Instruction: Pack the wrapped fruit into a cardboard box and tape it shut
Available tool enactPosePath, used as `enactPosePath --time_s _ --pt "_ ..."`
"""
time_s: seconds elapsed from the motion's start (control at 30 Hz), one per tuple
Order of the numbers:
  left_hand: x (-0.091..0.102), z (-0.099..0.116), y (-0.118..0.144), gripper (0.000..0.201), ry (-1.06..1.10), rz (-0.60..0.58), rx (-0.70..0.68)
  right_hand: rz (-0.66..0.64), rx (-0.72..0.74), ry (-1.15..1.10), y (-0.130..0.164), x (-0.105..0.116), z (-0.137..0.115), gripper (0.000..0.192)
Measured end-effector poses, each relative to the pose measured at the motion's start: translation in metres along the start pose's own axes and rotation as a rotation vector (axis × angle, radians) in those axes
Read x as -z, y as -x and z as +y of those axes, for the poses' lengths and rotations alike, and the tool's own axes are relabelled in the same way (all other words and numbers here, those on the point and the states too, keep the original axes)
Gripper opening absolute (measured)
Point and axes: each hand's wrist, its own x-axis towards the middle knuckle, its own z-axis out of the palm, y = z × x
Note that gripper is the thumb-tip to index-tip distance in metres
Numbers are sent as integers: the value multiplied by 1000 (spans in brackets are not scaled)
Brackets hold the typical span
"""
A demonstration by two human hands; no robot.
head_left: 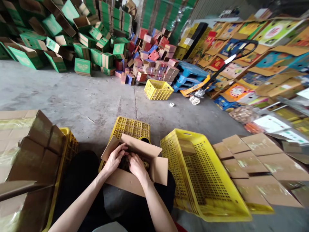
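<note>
An open cardboard box [125,183] with its flaps up sits in front of me at lap height. Dark, mottled contents [146,165] show inside it, too shaded to name. My left hand [117,158] reaches over the box's left side, its fingers apart and bent inward over the opening. Lower in the box, my right hand [137,166] lies over the contents with fingers stretched toward the left hand. The fingertips of both hands are close together, and I see nothing held in either. A yellow crate [131,125] stands upside down behind the box.
To my right is a yellow crate [205,174] with a small carton [187,147] inside. Closed cartons [263,161] are stacked beyond it; taped cartons [29,154] rise at left. Farther off are green boxes [83,66], a yellow basket [158,90] and a pallet jack [200,88].
</note>
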Motion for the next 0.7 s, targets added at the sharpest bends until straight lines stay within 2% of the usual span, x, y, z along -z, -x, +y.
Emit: enactPosePath --time_s 0.13,0.37,0.53,0.7 --pt "-1 -1 -2 54 14 15 -20 -78 -90 90 -25 -1 -3 29" --pt "-2 -2 -1 55 14 -5 -26 -42 -264 146 -28 4 -12 32" --pt "-1 -1 0 56 -1 -26 -22 -63 -205 62 -30 12 -11 30" --pt "-1 -2 0 56 -13 -19 -17 -74 -179 28 -3 27 15 34"
